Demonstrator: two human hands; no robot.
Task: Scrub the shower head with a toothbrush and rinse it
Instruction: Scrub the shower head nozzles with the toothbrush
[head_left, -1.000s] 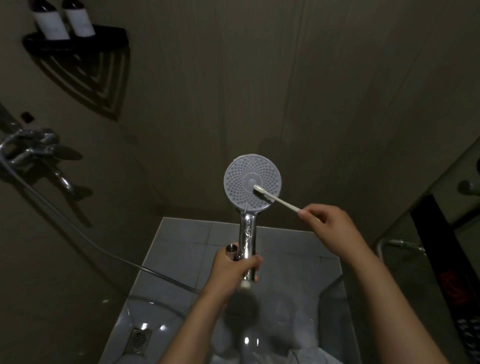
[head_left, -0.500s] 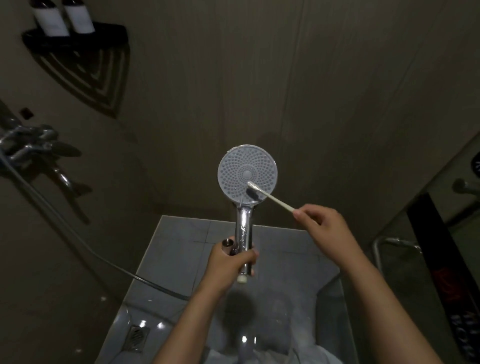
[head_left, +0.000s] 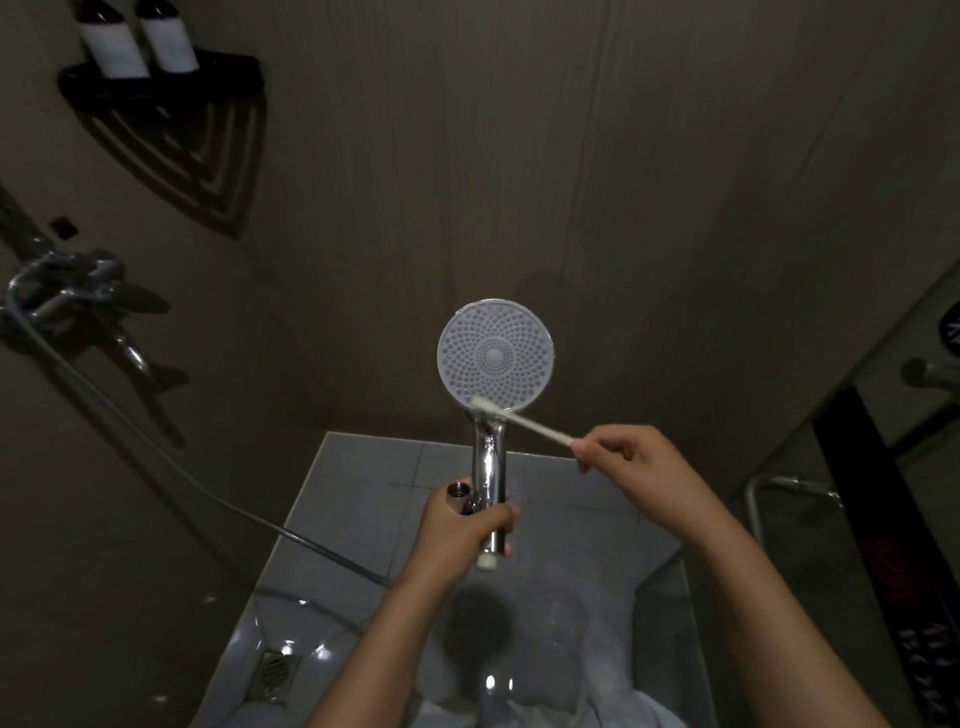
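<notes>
While clenched, right hand (head_left: 641, 470) on toothbrush (head_left: 524, 422)

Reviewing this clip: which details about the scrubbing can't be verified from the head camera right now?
- Head view: dirt or residue on the shower head; too dim, nozzles too small.
- Toothbrush handle end; hidden inside the right hand.
- Shower head handle middle; covered by the left hand.
- Bottles on the corner shelf; tops cut by the upper edge, labels blurred.
</notes>
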